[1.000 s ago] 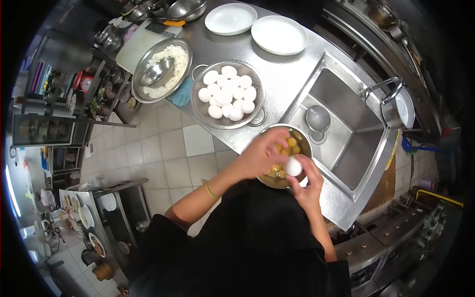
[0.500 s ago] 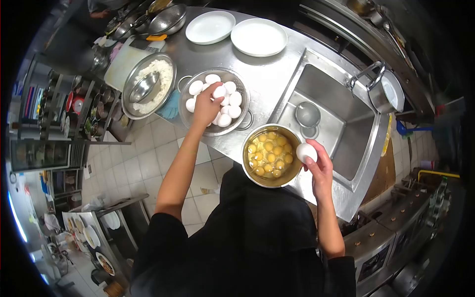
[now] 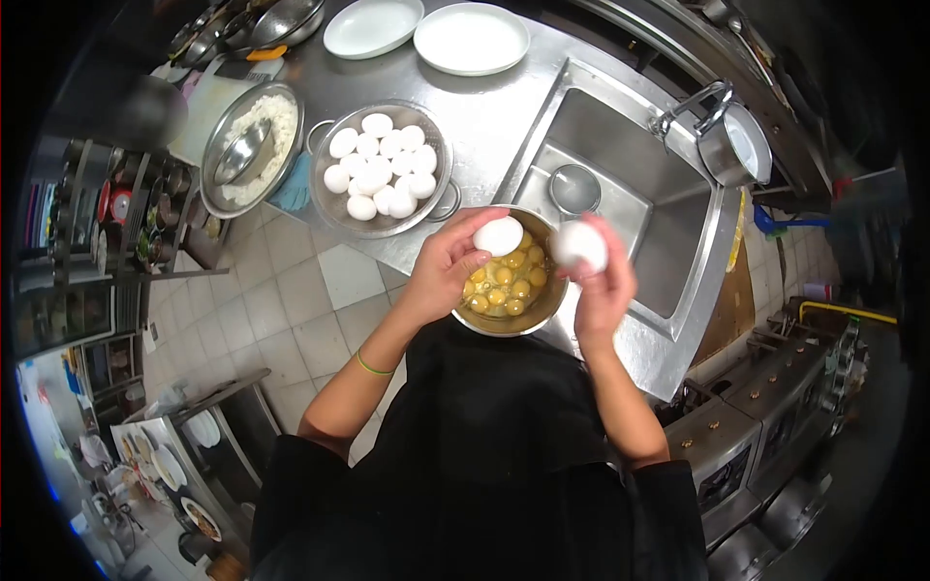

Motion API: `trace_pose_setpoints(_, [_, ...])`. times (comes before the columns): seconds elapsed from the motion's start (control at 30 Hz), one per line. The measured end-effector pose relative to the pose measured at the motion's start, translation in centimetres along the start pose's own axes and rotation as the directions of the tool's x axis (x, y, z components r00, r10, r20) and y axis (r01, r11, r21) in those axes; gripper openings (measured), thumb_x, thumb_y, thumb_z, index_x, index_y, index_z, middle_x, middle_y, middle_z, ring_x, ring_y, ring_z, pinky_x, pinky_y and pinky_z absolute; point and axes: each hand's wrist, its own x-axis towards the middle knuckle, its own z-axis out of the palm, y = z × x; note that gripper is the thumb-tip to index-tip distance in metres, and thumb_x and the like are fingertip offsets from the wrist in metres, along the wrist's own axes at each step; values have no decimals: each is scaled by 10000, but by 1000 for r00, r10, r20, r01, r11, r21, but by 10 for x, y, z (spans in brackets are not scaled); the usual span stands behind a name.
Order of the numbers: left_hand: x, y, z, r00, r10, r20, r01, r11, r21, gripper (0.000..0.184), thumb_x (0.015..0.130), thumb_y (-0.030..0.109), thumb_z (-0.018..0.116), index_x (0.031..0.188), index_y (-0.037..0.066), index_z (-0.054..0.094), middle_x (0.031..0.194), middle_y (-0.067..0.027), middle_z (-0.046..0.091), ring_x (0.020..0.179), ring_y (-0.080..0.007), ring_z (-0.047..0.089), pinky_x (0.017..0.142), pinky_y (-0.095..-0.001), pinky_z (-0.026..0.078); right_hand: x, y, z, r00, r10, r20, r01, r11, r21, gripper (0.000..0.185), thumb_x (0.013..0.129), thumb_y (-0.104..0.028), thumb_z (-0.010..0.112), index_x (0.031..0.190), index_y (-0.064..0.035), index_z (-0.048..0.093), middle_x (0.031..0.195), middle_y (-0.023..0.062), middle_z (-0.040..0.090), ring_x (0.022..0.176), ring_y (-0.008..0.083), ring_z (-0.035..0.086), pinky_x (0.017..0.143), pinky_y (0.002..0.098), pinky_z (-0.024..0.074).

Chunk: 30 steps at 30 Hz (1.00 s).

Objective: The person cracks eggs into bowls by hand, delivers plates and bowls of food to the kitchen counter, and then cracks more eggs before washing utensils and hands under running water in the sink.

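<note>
My left hand (image 3: 442,271) is closed on a white egg (image 3: 499,236) over the left side of a metal pot (image 3: 511,330). Several raw yolks (image 3: 504,281) lie in clear egg white inside that pot. Above its right rim, my right hand (image 3: 606,295) grips another white egg (image 3: 579,247), a little blurred by motion. Both shells look whole from here. To the upper left, a perforated metal colander (image 3: 441,145) with loop handles holds a heap of whole white eggs (image 3: 378,174).
A steel sink (image 3: 668,228) lies right of the pot, with a small round bowl (image 3: 574,189) in it. Two white plates (image 3: 472,39) stand at the counter's back. Left of the colander is a metal bowl (image 3: 211,145) of white crumbly food. A pot (image 3: 736,145) sits by the faucet.
My left hand has moved from the colander to the pot, bringing an egg. My right hand, still holding its egg, has shifted slightly left and up. The camera view has shifted too.
</note>
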Motion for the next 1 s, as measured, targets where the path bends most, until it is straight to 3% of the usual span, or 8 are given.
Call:
trace_pose_setpoints(0.13, [-4, 2, 1, 999, -46, 1, 46, 992, -115, 356, 861, 26, 562, 1207, -22, 491, 1184, -82, 492, 1123, -159, 498, 959, -285, 410, 20, -3, -17, 794, 497, 351, -607, 688, 397, 475, 944, -351, 423, 1228, 30, 441, 782, 122, 586, 593, 132, 523, 479, 223, 381])
trace_pose_setpoints(0.33, [6, -3, 14, 984, -174, -30, 173, 984, -40, 338, 816, 116, 651, 1113, -2, 541, 752, -10, 606, 722, -99, 583, 684, -249, 460, 21, 8, -18, 676, 556, 483, -726, 615, 308, 369, 991, -372, 336, 1103, -53, 484, 623, 82, 512, 441, 111, 424, 406, 210, 303])
trace_pose_setpoints(0.4, [12, -3, 18, 994, -109, 3, 106, 971, 214, 364, 804, 140, 669, 1132, 2, 590, 774, -21, 622, 702, -86, 563, 673, -241, 449, 23, 7, -16, 675, 510, 533, -715, 629, 304, 346, 988, -372, 386, 1023, -42, 482, 719, 64, 536, 501, 99, 465, 407, 200, 303])
trace_pose_setpoints(0.47, [12, -4, 19, 991, -130, -29, 133, 962, 240, 383, 787, 149, 686, 1135, 5, 613, 778, -25, 629, 699, -78, 546, 659, -236, 438, 24, 8, -14, 734, 535, 418, -551, 829, -92, 314, 974, -335, 444, 968, -31, 523, 743, 56, 556, 532, 96, 480, 435, 203, 330])
trace_pose_setpoints(0.5, [11, -6, 18, 992, -112, -61, 126, 941, 314, 377, 783, 147, 686, 1125, 5, 615, 795, -49, 642, 712, -103, 572, 670, -248, 450, 25, 11, -13, 817, 480, 320, -399, 871, -287, 235, 909, -213, 574, 1003, 3, 568, 810, 70, 591, 608, 109, 535, 507, 223, 411])
trace_pose_setpoints(0.6, [9, -10, 22, 993, -15, -119, 69, 883, 465, 366, 773, 142, 682, 1110, 13, 621, 847, -98, 663, 753, -179, 619, 693, -288, 475, 22, -2, -12, 895, 240, 377, -91, 924, -371, 357, 827, -74, 643, 1170, -11, 569, 944, 85, 630, 719, 119, 606, 641, 236, 494])
trace_pose_setpoints(0.73, [12, -19, 29, 965, 240, -105, -91, 682, 725, 364, 753, 119, 661, 1102, 29, 614, 943, -156, 654, 833, -321, 628, 718, -376, 496, 16, 11, -7, 910, 198, 363, -48, 922, -384, 409, 750, 12, 670, 1151, 16, 590, 1077, 133, 628, 771, 153, 624, 714, 265, 528])
trace_pose_setpoints(1.0, [11, -20, 19, 984, 147, -96, -12, 602, 798, 381, 722, 101, 641, 1099, 68, 596, 883, -136, 630, 760, -340, 606, 658, -398, 489, 17, 20, -6, 918, 255, 304, -102, 892, -440, 391, 721, 65, 619, 1099, -31, 634, 1157, 153, 604, 791, 219, 642, 722, 295, 520])
